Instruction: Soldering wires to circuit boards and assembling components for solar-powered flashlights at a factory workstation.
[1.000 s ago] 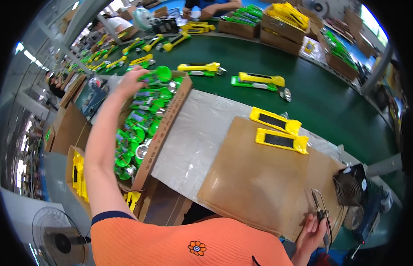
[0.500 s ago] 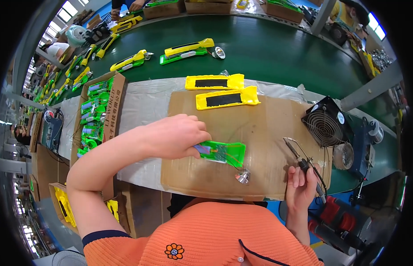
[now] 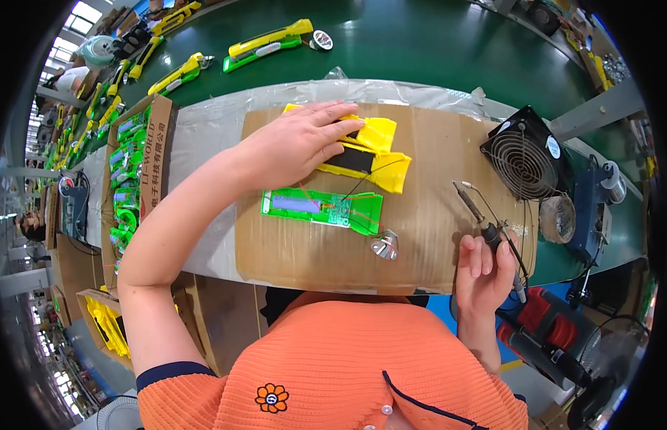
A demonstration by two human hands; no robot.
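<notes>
My left hand (image 3: 298, 143) reaches over two yellow flashlight half-shells, its fingers stretched out across the far shell (image 3: 378, 134). Partly under that hand lies the nearer yellow half-shell (image 3: 389, 170), with a black strip along it. Just nearer to me is a green half-shell (image 3: 363, 213) holding a purple battery (image 3: 296, 205) and a circuit board with thin wires. A shiny lamp reflector (image 3: 385, 245) rests by its right end. My right hand (image 3: 485, 271) is closed on a soldering iron (image 3: 491, 231), its tip pointing up and away over the cardboard.
A cardboard sheet (image 3: 434, 244) covers the bench. At right stand a black fan (image 3: 521, 161), a tape roll (image 3: 557, 218) and a blue soldering station (image 3: 590, 222). A carton (image 3: 158, 154) of green parts stands left. Flashlight assemblies (image 3: 269, 44) lie on the green belt (image 3: 419, 50).
My left hand has let go of the green half-shell, leaving it on the cardboard, and moved away from me onto the yellow half-shells. My right hand keeps the iron in about the same place.
</notes>
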